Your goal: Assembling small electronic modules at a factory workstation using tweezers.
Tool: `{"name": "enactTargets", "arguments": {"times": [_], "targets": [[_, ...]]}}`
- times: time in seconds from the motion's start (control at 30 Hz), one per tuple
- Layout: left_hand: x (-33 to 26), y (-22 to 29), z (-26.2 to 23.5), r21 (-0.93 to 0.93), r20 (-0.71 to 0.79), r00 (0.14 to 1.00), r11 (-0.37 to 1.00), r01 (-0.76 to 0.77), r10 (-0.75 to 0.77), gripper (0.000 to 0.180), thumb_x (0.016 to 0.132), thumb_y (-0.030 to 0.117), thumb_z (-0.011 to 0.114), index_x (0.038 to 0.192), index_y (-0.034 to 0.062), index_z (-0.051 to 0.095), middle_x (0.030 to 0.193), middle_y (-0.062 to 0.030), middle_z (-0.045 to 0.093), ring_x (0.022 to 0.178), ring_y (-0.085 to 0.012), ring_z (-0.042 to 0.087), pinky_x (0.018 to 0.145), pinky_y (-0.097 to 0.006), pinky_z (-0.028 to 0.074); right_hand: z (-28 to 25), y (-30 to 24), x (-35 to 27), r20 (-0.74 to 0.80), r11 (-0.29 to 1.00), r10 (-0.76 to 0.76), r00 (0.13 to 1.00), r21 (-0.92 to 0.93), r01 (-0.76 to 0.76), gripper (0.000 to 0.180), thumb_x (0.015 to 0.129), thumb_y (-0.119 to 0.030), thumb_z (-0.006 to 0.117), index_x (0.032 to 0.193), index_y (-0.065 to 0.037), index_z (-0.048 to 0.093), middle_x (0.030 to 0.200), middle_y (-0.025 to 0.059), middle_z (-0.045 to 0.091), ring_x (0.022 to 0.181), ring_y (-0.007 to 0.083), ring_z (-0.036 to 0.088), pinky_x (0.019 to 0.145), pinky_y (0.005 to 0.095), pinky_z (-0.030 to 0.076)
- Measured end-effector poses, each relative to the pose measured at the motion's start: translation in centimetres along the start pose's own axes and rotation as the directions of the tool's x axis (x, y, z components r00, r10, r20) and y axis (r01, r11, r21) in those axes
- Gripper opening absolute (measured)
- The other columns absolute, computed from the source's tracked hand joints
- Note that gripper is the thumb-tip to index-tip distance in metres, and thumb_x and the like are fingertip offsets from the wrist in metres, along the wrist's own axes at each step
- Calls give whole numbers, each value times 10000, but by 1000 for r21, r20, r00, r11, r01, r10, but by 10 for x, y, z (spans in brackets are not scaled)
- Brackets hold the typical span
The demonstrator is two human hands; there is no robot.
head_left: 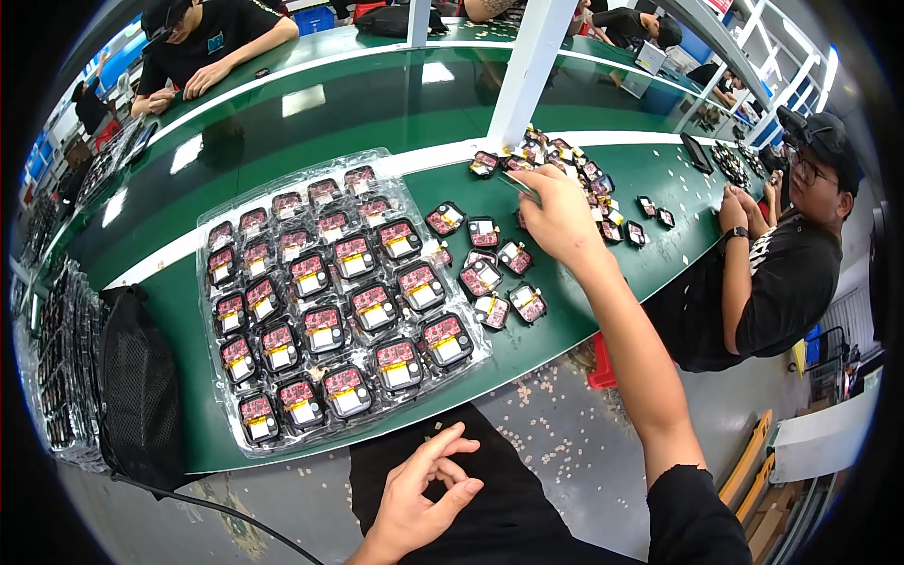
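tweezers clamped in my right hand, near bench far edge; left hand loosely open, empty. likely sorting units; next wants light pinch.

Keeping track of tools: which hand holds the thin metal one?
Your right hand, over the green table; the thin metal tool juts from it. Your left hand, above your lap, shows none.

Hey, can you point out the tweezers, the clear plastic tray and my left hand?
Tweezers (520, 185): head view, on the exposed metal prongs.
Clear plastic tray (480, 347): head view, on bare plastic near its lower right corner.
Left hand (409, 496): head view, on the middle of the hand.
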State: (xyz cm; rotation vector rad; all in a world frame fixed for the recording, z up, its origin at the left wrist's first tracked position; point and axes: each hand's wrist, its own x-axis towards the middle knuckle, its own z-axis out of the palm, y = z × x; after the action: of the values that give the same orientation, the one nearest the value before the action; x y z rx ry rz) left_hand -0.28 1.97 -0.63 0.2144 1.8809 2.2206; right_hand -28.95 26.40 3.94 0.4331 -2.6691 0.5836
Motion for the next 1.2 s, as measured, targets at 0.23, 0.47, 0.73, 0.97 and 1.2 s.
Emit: {"name": "enactTargets", "arguments": {"times": [0.23, 0.47, 0.73, 0.97, 1.2], "targets": [[-1, -3, 8, 12, 22, 999, 1000, 24, -24, 677, 882, 1, 768, 1485, 15, 462, 1253, -200, 672, 818, -106, 686, 716, -254, 551, 22, -9, 28, 148, 986, 26, 989, -169, -1, 358, 905, -128, 610, 1255, -92, 678, 1131, 203, 620, 1011, 374, 652, 923, 467, 524], [-2, 0, 6, 24, 49, 998, 999, 29, -30, 665, 897, -12, 738, 1488, -23, 435, 1273, -202, 652, 852, -118, 673, 783, -258, 548, 17, -8, 31, 171, 990, 76, 982, -128, -54, 285, 839, -282, 727, 912, -7, 708, 924, 197, 687, 939, 361, 665, 853, 459, 521], [-8, -7, 0, -49, 36, 999, 999, -22, 24, 674, 899, 8, 755, 1495, 15, 440, 1272, -204, 660, 860, -130, 696, 766, -274, 566, -53, -76, -30, -50, 963, 16, 999, 268, -2, 199, 782, -164, 783, 870, -18, 681, 913, 136, 682, 788, 314, 644, 710, 415, 517], [-15, 14, 4, -545, -99, 991, 829, -125, 84, 784, 888, 4, 769, 1533, -9, 323, 1389, -210, 521, 1092, -233, 680, 914, -347, 571, -90, -128, -144, 421, 792, -544, 726, 545, 277, 365, 820, -239, 801, 1117, -97, 642, 1189, 102, 637, 726, 241, 707, 524, 350, 568], [-6, 23, 3, -169, 27, 998, 984, 63, -59, 721, 845, -89, 760, 1477, -35, 418, 1316, -149, 548, 1187, -211, 627, 973, -347, 574, -72, -135, -175, 391, 849, -492, 777, 413, 330, 393, 799, -195, 752, 1119, -30, 592, 1161, 106, 652, 661, 190, 707, 478, 321, 545]]}}
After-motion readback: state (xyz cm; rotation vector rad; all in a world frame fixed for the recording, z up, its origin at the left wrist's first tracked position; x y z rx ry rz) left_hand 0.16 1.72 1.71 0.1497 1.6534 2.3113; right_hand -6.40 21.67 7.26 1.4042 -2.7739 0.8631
